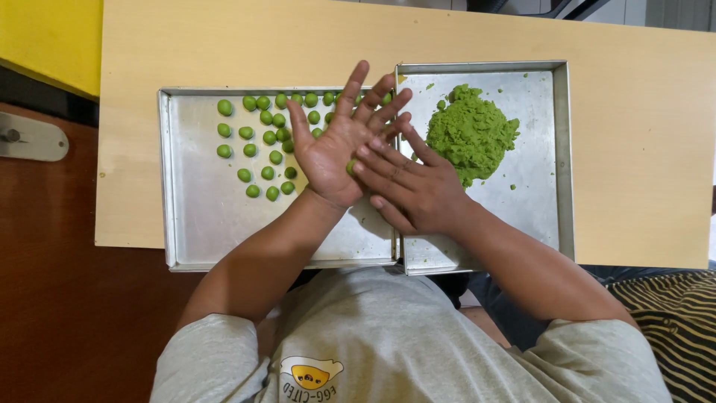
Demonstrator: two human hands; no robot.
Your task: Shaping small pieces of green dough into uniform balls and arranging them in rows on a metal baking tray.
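A small piece of green dough (350, 166) is pressed between the two palms, only its edge being seen where the hands meet, above the inner edges of the two trays. The left hand (339, 142) is held palm up, its fingers (356, 88) spread and stretched out towards the far side. The right hand (410, 186) is laid palm down across the left palm, its fingers (380, 153) kept straight and close together, so that the piece is covered and not pinched by any fingertip.

Under the left hand a shallow rectangular metal tray (201, 224) is seen, on which many small green dough balls (257, 138) are set out in loose rows in its far part; some are hidden behind the left hand. Just to the right, touching or nearly touching that tray, a second metal tray (533, 194) is placed, and a rough heap of green dough (470, 134) is piled in its far half, with a few crumbs scattered near it. The heap is found just beyond the right hand's fingertips.

Both trays are borne by a pale wooden board (634, 149), which is laid over a dark reddish-brown surface (67, 298) at the left. A grey T-shirt (403, 343) is worn by the person, and a black-and-yellow striped cloth (671, 321) is seen at the near right
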